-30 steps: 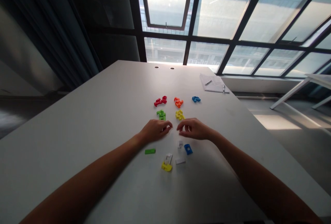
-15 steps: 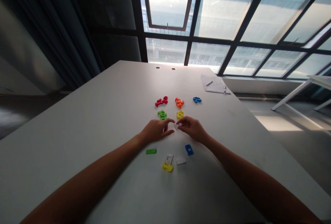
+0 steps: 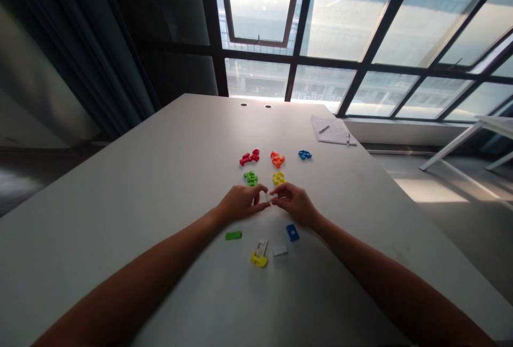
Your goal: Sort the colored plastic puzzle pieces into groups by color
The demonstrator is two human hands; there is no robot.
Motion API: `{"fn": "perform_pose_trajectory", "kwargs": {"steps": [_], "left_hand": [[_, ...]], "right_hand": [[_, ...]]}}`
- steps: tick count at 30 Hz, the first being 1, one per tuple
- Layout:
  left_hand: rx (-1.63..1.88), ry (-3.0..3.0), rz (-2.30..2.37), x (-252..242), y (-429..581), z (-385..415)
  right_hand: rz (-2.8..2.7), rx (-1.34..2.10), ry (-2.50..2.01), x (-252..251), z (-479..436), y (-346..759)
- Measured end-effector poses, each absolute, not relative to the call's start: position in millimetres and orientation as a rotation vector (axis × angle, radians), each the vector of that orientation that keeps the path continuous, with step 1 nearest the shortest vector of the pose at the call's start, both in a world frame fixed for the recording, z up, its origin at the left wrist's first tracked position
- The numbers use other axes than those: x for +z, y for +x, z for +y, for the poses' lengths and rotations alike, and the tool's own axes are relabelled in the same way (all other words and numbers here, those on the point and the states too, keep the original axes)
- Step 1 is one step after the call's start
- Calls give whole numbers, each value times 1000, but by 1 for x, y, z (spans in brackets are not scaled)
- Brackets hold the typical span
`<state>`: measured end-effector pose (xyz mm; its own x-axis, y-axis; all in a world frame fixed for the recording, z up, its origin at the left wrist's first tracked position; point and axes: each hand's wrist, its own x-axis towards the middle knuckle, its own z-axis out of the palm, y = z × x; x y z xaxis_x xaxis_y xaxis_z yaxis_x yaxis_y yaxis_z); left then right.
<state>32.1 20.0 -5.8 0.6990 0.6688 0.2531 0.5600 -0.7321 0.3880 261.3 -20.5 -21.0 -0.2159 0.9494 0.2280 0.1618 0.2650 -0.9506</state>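
Between my two hands is a small white piece (image 3: 268, 197) over the white table. My right hand (image 3: 295, 203) pinches it from the right. The thumb and forefinger of my left hand (image 3: 240, 202) curve round its left side, their tips at the piece. Just beyond my hands lie green pieces (image 3: 250, 178) and yellow pieces (image 3: 279, 177). Nearer to me are a flat green piece (image 3: 233, 235), a blue piece (image 3: 292, 232), a flat white piece (image 3: 280, 251) and a yellow piece (image 3: 258, 260) touching a white one (image 3: 262, 247).
Farther back on the table (image 3: 192, 149) lie red pieces (image 3: 249, 157), orange pieces (image 3: 277, 160) and blue pieces (image 3: 305, 154). Papers (image 3: 329, 130) with pens are at the back right. Windows rise behind the table, and a dark curtain hangs on the left.
The white piece has moved slightly left with my right hand and now sits between the fingertips of both hands. My left fingertips have closed in on it.
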Motion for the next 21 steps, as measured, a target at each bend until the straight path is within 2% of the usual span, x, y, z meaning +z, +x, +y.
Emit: {"fn": "perform_pose_trajectory", "kwargs": {"steps": [9,21], "left_hand": [[599,2599,1028,-12,32,22],[608,2587,1013,-8,30,19]], "right_hand": [[-1707,865,-1097,-25,-16,268],[-1704,862,-1115,-28,-18,268]]}}
